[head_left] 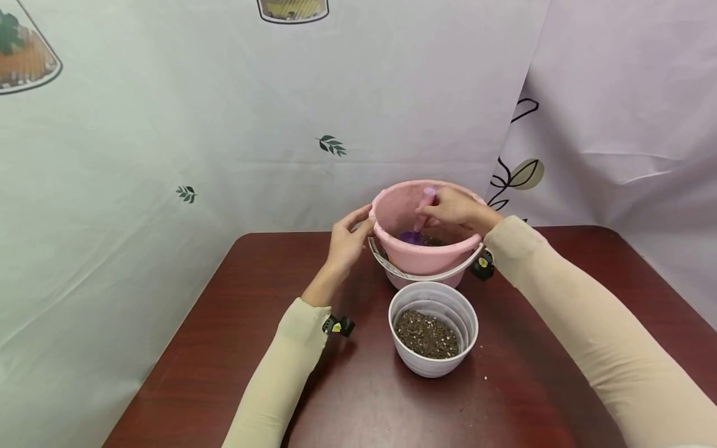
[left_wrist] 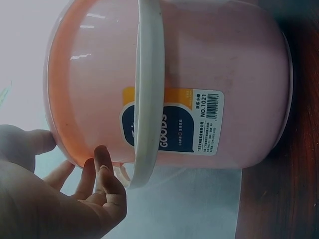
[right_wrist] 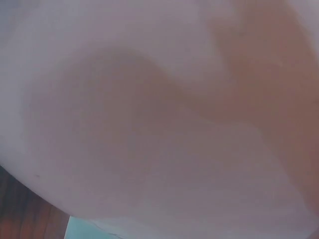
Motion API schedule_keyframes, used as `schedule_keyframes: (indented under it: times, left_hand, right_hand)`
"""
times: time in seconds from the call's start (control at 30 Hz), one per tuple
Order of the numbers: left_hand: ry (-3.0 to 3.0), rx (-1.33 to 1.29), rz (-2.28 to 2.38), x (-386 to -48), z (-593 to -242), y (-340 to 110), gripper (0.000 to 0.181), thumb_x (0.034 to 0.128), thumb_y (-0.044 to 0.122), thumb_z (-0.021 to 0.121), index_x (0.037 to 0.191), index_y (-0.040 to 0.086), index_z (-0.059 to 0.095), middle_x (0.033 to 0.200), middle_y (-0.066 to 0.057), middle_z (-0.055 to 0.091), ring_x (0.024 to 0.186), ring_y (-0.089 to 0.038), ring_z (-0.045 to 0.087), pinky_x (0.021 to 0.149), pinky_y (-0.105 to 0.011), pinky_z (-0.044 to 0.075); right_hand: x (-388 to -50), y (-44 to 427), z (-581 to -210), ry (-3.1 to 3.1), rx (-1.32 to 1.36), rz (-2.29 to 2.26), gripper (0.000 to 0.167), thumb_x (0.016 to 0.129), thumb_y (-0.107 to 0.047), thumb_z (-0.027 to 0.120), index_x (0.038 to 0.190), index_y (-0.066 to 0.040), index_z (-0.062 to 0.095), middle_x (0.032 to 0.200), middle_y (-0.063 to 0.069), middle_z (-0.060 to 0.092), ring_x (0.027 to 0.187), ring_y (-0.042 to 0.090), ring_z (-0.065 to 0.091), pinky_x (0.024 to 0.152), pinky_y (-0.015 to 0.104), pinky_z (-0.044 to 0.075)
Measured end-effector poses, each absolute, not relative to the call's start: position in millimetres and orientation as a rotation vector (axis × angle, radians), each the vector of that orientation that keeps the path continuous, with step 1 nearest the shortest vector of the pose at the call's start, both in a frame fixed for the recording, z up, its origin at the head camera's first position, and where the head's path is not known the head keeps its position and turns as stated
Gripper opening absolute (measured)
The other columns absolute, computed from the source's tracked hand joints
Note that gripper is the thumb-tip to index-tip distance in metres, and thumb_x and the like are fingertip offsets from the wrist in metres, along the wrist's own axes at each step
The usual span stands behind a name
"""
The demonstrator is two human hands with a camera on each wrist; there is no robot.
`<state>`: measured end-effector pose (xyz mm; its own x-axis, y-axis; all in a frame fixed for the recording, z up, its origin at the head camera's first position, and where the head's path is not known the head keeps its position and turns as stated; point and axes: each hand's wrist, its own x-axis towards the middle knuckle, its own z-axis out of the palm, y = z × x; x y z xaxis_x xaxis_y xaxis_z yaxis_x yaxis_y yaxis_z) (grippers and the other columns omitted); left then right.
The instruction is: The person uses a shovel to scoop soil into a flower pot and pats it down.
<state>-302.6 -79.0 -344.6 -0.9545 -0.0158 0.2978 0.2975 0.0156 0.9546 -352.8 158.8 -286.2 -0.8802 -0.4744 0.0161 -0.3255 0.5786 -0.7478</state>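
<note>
A pink bucket (head_left: 428, 261) with a white handle (left_wrist: 149, 99) stands at the back of the table, dark soil low inside it. My left hand (head_left: 346, 241) holds its rim on the left side, thumb at the edge and fingers against the outer wall. Inside the bucket my right hand (head_left: 452, 207) grips the pink handle of a small trowel (head_left: 411, 238), whose purple blade points down at the soil. In front of the bucket sits a white pot (head_left: 431, 366) partly filled with soil (head_left: 426, 334). The right wrist view is mostly blurred pink bucket wall (right_wrist: 149, 164).
The dark red wooden table (head_left: 224, 367) carries a few tiny white specks right of the pot. A pale printed curtain (head_left: 224, 112) hangs close behind the bucket and along the left. A label (left_wrist: 179, 122) is stuck on the bucket's side.
</note>
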Motion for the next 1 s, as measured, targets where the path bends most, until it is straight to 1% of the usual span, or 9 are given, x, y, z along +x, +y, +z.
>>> schedule_keyframes:
  times: [0.2, 0.33, 0.47, 0.57, 0.67, 0.8, 0.9, 0.97, 1.0]
  left_hand:
    - [-2.056, -0.301, -2.038, -303.6, -345.1, -79.5, 0.036, 0.0973, 0.011, 0.063, 0.132, 0.005, 0.064, 0.121, -0.015, 0.065, 0.074, -0.009, 0.062, 0.052, -0.019, 0.042]
    - [-2.074, -0.291, -2.031, -302.4, -345.4, -79.8, 0.036, 0.0973, 0.012, 0.063, 0.133, 0.007, 0.064, 0.120, -0.013, 0.066, 0.075, -0.015, 0.064, 0.052, -0.020, 0.043]
    - [-2.075, -0.293, -2.037, -301.6, -345.0, -79.5, 0.036, 0.0974, 0.012, 0.063, 0.133, 0.007, 0.064, 0.120, -0.013, 0.066, 0.078, -0.023, 0.066, 0.052, -0.019, 0.042]
    - [-2.060, -0.304, -2.044, -301.4, -344.5, -78.9, 0.036, 0.0971, 0.011, 0.063, 0.133, 0.007, 0.064, 0.119, -0.013, 0.066, 0.079, -0.026, 0.067, 0.051, -0.018, 0.041]
    - [-2.048, -0.326, -2.042, -301.2, -344.0, -78.3, 0.036, 0.0966, 0.010, 0.064, 0.132, 0.005, 0.064, 0.118, -0.014, 0.067, 0.074, -0.019, 0.067, 0.050, -0.017, 0.040]
    - [-2.029, -0.341, -2.040, -300.5, -342.9, -79.1, 0.036, 0.0960, 0.008, 0.064, 0.131, 0.002, 0.064, 0.118, -0.017, 0.066, 0.069, -0.008, 0.065, 0.052, -0.017, 0.041]
    - [-2.029, -0.338, -2.038, -300.0, -342.8, -79.7, 0.036, 0.0956, 0.007, 0.064, 0.131, 0.001, 0.064, 0.118, -0.017, 0.066, 0.070, -0.008, 0.065, 0.052, -0.016, 0.041]
    - [-2.036, -0.330, -2.040, -299.6, -343.2, -79.7, 0.036, 0.0954, 0.007, 0.064, 0.131, 0.002, 0.064, 0.116, -0.017, 0.067, 0.069, -0.009, 0.065, 0.051, -0.016, 0.040]
    - [-2.043, -0.324, -2.039, -299.6, -343.7, -79.6, 0.036, 0.0953, 0.008, 0.064, 0.131, 0.003, 0.064, 0.115, -0.017, 0.067, 0.068, -0.009, 0.065, 0.050, -0.017, 0.039]
  right_hand:
    - [-354.2, 159.5, -286.6, 2.579, -0.681, -1.221, 0.027, 0.099, -0.010, 0.056, 0.095, 0.011, 0.073, 0.091, 0.020, 0.074, 0.088, 0.023, 0.072, 0.075, 0.023, 0.054]
    - [-354.0, 159.8, -287.6, 2.534, -0.659, -1.261, 0.025, 0.097, -0.007, 0.057, 0.094, 0.014, 0.070, 0.090, 0.022, 0.074, 0.082, 0.020, 0.071, 0.074, 0.024, 0.055]
    - [-352.9, 159.8, -287.4, 2.494, -0.614, -1.281, 0.024, 0.096, -0.007, 0.057, 0.097, 0.015, 0.068, 0.090, 0.022, 0.073, 0.079, 0.020, 0.072, 0.076, 0.029, 0.057]
    - [-352.3, 159.9, -287.2, 2.457, -0.581, -1.335, 0.024, 0.096, -0.005, 0.057, 0.099, 0.017, 0.067, 0.089, 0.024, 0.073, 0.079, 0.022, 0.073, 0.077, 0.033, 0.058]
    - [-351.8, 160.7, -287.9, 2.421, -0.555, -1.408, 0.026, 0.096, -0.003, 0.054, 0.103, 0.020, 0.064, 0.089, 0.026, 0.072, 0.080, 0.023, 0.073, 0.077, 0.034, 0.058]
    - [-352.6, 159.0, -288.4, 2.368, -0.517, -1.501, 0.026, 0.097, -0.001, 0.051, 0.101, 0.020, 0.065, 0.087, 0.026, 0.072, 0.080, 0.025, 0.072, 0.075, 0.032, 0.058]
    - [-353.7, 157.5, -288.6, 2.377, -0.517, -1.517, 0.026, 0.098, -0.002, 0.053, 0.101, 0.021, 0.064, 0.084, 0.025, 0.072, 0.077, 0.025, 0.073, 0.072, 0.031, 0.058]
    - [-353.4, 158.3, -288.7, 2.394, -0.511, -1.525, 0.027, 0.098, -0.003, 0.055, 0.113, 0.020, 0.058, 0.083, 0.026, 0.072, 0.075, 0.026, 0.073, 0.070, 0.032, 0.058]
    - [-353.0, 158.9, -288.1, 2.397, -0.510, -1.523, 0.029, 0.099, -0.004, 0.056, 0.115, 0.020, 0.057, 0.083, 0.026, 0.072, 0.075, 0.026, 0.073, 0.070, 0.032, 0.058]
